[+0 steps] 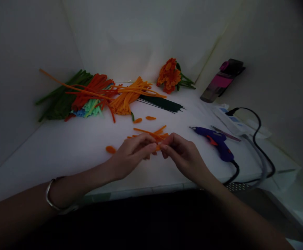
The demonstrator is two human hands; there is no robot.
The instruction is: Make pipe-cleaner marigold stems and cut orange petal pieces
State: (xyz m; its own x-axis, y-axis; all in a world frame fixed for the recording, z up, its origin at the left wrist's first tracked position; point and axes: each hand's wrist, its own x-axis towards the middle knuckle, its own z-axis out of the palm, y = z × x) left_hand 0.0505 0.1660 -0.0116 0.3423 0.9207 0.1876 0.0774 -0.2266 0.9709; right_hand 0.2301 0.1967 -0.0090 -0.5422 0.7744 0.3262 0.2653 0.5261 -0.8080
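Note:
My left hand (132,154) and my right hand (182,154) meet above the white table (70,146), fingertips pinched together on a short orange pipe cleaner piece (158,147). Just behind the fingers lie a few cut orange pipe cleaner lengths (151,132). Small bent orange pieces rest nearby: one to the left of my left hand (111,149) and two farther back (144,119). A metal bangle (52,201) circles my left wrist.
A purple glue gun (216,141) with a black cord (258,139) lies right of my hands. At the back sit piles of green, red, blue and orange pipe cleaners (94,95), dark green wire stems (162,103), a finished orange flower bunch (170,75) and a pink-and-black bottle (223,80).

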